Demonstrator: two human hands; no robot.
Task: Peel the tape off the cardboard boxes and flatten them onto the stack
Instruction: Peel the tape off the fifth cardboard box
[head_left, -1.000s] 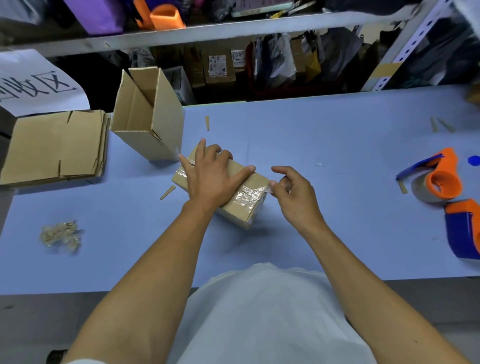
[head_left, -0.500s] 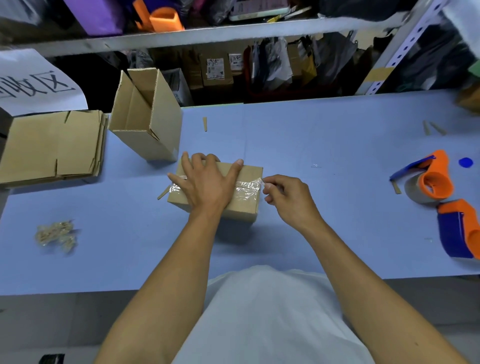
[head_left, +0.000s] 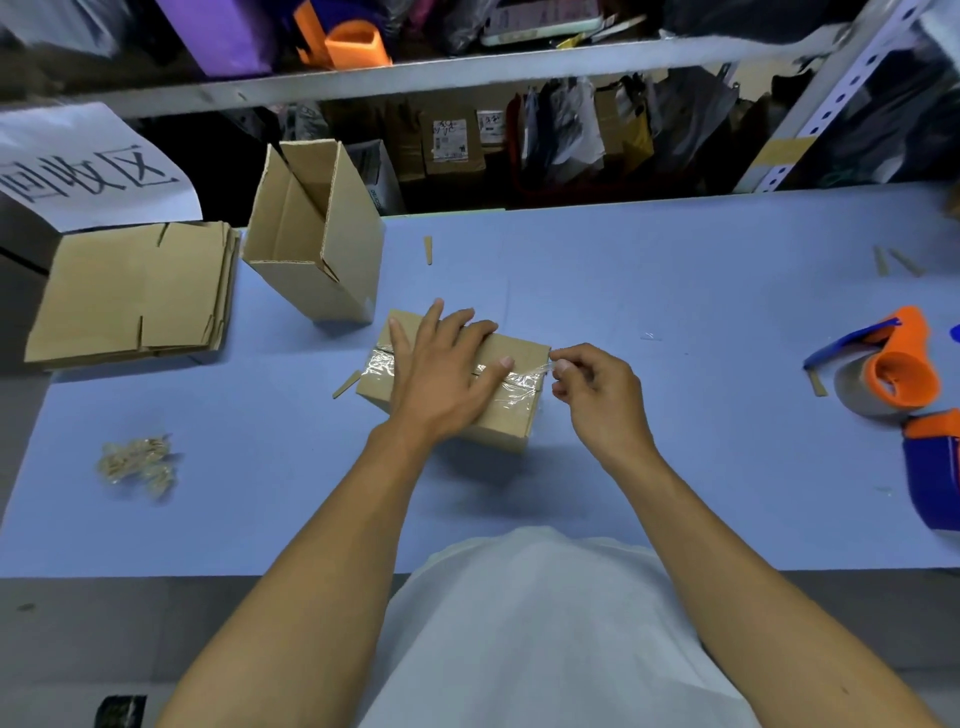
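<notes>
- The sealed cardboard box (head_left: 511, 415) lies directly under the left hand (head_left: 441, 371), which presses flat on its top with fingers spread and straight.
- The right hand (head_left: 597, 395) sits just right of the box, thumb and forefinger pinching the loose end of the clear tape (head_left: 519, 379) at the box's right edge.
- The tape looks thin, limp and sticky; it probably stretches or tears if jerked, so a low, steady pull back toward the left hand suits it.
- The box seems light and empty, likely to slide or lift unless held down.
- Its walls are stiff but crease along the folds.
- The flattened stack (head_left: 132, 293) lies well left of the left hand, beyond an opened box (head_left: 311, 244).
</notes>
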